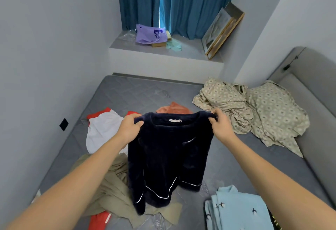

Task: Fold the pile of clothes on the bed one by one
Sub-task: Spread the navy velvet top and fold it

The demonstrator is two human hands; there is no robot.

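Note:
A dark navy fleece top (167, 158) with white piping hangs in the air over the grey mattress (138, 93). My left hand (130, 129) grips its left shoulder and my right hand (221, 124) grips its right shoulder, holding it spread with the neck label facing me. Its hem reaches down to the loose clothes below: a khaki garment (112, 186), a white and red top (103, 129), an orange piece (174, 108) and a red piece (98, 220). A light blue garment with bird prints (238, 211) lies flat at the lower right.
Crumpled beige patterned bedding (254, 113) lies at the bed's right by the grey headboard (312, 88). Walls close in the bed on the left and far side. A window ledge (190, 51) holds a purple bag (151, 34) and leaning picture frames (223, 29).

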